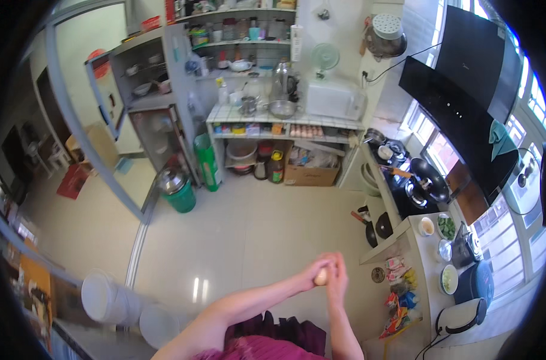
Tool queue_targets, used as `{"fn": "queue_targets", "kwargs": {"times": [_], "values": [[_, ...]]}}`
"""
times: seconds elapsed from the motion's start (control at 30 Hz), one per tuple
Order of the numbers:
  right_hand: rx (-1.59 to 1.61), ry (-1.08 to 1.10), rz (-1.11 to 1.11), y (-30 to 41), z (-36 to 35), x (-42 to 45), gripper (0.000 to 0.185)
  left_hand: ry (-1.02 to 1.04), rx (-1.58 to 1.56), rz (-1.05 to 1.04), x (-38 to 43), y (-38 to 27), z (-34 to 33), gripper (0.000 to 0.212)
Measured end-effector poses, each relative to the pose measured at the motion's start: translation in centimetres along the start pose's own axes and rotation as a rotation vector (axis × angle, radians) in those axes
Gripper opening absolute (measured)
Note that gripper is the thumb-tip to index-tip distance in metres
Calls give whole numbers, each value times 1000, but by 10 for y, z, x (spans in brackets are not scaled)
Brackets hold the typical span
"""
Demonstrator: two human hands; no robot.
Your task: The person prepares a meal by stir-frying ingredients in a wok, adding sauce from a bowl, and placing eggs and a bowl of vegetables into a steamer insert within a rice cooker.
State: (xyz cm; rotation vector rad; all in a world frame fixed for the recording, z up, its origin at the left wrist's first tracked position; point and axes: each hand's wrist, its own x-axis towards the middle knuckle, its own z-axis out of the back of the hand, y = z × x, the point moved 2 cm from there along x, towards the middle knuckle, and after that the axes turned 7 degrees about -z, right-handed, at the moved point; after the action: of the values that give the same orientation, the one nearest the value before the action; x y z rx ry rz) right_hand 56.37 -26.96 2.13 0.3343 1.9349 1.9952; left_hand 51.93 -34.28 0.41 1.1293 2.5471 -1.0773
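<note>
Both hands meet in front of my body, above the tiled floor. Between them shows a small rounded, pale brown thing that looks like an egg (321, 276). My left hand (315, 269) is closed around its left side, with the fingertips reaching my right hand. My right hand (337, 274) presses against it from the right, fingers pointing up and partly over the left ones. The finger positions are partly hidden by the overlap. To the right stands a counter (423, 256) with a bowl of leafy greens (446, 226) and a bowl of pale chopped food (448, 279).
A black wok (428, 180) sits on the gas stove (401, 189) at the right, beneath a range hood (448, 103). Snack bags (401, 306) lie below the counter. A green bin (180, 198) stands at the left, and a cardboard box (311, 175) sits under the back shelf.
</note>
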Motion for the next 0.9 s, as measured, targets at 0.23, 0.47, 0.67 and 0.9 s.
{"fn": "queue_targets", "kwargs": {"times": [0.23,0.47,0.67,0.9], "values": [[-154,211,179,54,-144,142,40,-69,-146,-302,63,-167,62,32],[-55,182,333,131,-223,302,32,142,-157,-396,160,-335,55,26],[89,168,429,219,-241,434,32,443,87,-377,231,-483,-14,21],[-56,-123,539,325,-198,572,28,784,309,-436,353,-632,-126,35]]}}
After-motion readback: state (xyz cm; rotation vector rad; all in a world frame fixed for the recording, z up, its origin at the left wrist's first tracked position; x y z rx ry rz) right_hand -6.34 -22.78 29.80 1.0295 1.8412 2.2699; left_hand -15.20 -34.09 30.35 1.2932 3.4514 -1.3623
